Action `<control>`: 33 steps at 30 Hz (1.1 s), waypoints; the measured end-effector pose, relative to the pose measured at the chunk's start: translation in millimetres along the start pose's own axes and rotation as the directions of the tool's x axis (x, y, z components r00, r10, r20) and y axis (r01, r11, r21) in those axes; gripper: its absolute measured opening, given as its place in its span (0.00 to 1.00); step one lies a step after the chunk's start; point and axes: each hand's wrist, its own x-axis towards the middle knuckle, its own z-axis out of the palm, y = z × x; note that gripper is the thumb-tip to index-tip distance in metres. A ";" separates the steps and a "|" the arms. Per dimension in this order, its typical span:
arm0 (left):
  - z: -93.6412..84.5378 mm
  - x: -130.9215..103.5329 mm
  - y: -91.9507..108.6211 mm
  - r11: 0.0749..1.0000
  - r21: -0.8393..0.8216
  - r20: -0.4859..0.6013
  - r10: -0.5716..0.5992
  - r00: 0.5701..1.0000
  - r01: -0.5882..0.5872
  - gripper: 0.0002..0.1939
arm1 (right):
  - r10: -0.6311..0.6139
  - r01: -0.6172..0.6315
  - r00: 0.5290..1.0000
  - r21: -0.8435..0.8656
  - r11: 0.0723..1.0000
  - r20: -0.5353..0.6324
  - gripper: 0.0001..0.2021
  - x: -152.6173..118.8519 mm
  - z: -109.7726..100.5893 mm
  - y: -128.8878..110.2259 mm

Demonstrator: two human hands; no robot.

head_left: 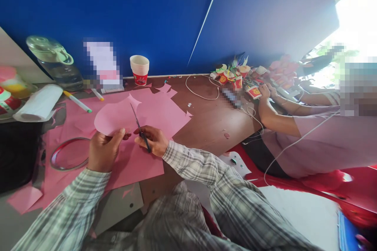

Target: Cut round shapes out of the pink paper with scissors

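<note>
Presently: left hand pinching pink paper cutout; right hand clamped on scissors; risk: blades near left thumb, paper may tear.

No readable text, red print on paper cups too small to make out

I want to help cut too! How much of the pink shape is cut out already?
Partly done. The pink piece already has a curved cut edge, and pink scraps lie on the table. In hand: the left hand holds the piece up while the right hand works the scissors into it. Left: the blades are only partway through the piece.
</note>
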 end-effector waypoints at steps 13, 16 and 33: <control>2.3 -5.0 -0.9 0.998 0.067 0.023 0.003 1.000 -0.005 0.21 | 0.001 0.002 1.000 0.128 0.992 -0.024 0.30 0.7 4.0 -6.4; 2.6 -5.0 -2.4 0.999 0.030 0.031 -0.031 0.999 0.030 0.23 | 0.006 -0.003 1.000 0.122 0.992 -0.027 0.31 1.7 4.4 -4.2; 1.1 -1.0 -0.4 0.991 -0.093 0.042 -0.096 0.995 0.099 0.18 | 0.017 -0.013 0.999 0.110 0.994 -0.041 0.29 5.3 6.2 2.8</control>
